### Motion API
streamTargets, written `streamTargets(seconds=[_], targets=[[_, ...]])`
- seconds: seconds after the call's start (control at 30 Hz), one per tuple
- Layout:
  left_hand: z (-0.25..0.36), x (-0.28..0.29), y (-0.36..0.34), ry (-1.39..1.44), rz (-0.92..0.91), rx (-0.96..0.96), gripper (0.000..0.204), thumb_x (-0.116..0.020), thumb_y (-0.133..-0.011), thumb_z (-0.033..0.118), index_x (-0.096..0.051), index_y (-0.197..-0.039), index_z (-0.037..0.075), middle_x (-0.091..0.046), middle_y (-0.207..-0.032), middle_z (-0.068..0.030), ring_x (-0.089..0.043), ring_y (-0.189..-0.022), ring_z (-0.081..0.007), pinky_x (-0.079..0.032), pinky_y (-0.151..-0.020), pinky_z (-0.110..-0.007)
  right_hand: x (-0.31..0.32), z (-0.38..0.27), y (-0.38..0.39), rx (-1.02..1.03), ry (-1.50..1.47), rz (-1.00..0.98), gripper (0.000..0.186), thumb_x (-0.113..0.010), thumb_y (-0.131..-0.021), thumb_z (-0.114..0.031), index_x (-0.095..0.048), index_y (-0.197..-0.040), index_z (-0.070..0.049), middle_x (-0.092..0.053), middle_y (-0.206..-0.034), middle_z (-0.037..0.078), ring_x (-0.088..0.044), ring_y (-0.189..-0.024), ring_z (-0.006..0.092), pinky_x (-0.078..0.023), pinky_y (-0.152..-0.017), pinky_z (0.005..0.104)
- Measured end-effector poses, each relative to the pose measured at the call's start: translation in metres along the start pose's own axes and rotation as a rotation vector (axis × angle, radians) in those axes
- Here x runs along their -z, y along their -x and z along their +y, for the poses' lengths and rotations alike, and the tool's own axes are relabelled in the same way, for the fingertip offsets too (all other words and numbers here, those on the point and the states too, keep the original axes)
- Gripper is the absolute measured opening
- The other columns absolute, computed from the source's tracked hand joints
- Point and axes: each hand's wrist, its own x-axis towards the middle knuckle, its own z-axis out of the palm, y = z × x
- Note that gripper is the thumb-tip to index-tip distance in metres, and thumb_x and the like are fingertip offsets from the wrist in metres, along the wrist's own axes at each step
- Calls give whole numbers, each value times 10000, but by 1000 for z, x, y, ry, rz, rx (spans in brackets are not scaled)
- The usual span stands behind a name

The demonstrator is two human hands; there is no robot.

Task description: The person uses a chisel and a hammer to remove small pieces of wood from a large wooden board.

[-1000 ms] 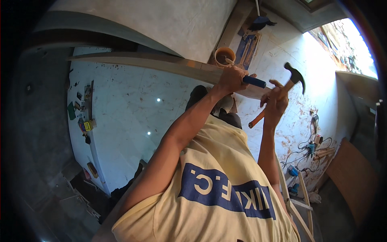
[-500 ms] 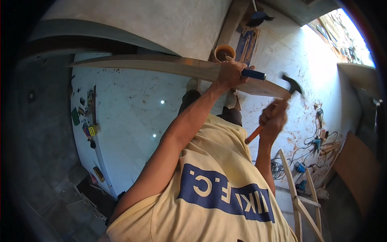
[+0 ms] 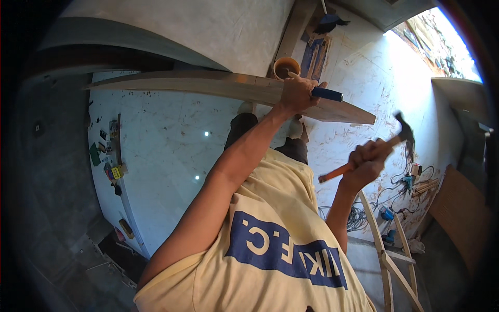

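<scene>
My left hand (image 3: pixel 300 94) is closed around a blue-handled tool (image 3: pixel 328 94), its handle end pointing right; the tool's other end is hidden. That hand rests against the long wooden board (image 3: pixel 223 86), which runs from the far left to a slanted right end. My right hand (image 3: pixel 365 162) grips a claw hammer (image 3: pixel 338 172) by its orange-brown wooden handle. The dark hammer head is raised, up and to the right, apart from the board and the blue handle.
An orange-rimmed bucket (image 3: pixel 287 66) stands just beyond my left hand. Behind it lie a blue tray-like thing (image 3: pixel 315 54) and a dark brush head (image 3: pixel 330 23). Cables and blue power tools (image 3: pixel 387 213) sit right, near a wooden frame (image 3: pixel 383 252). Small items (image 3: pixel 112 169) lie left.
The hammer and my right hand have swung to the right, away from the board's end. My left hand keeps its hold on the blue-handled tool in nearly the same place.
</scene>
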Motion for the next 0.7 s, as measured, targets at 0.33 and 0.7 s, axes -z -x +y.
streamTargets(seconds=[0.33, 0.7], targets=[[-5, -5, -1, 13, -29, -24, 435, -597, -925, 409, -575, -601, 119, -580, -561, -109, -626, -521, -300, -483, -492, -423, 12, 21, -13, 24, -23, -37, 370, -383, -1062, -427, -448, -835, -141, -273, -588, -85, -243, -411, 39, -169, -350, 198], [1, -6, -3, -86, 3, -70, 436, -582, -932, 389, -568, -592, 116, -592, -569, -119, -644, -547, -315, -501, -515, -429, 52, 84, -37, 259, 190, -204, 367, -422, -1055, -441, -448, -823, -158, -323, -584, -78, -248, -414, 33, -214, -350, 204]])
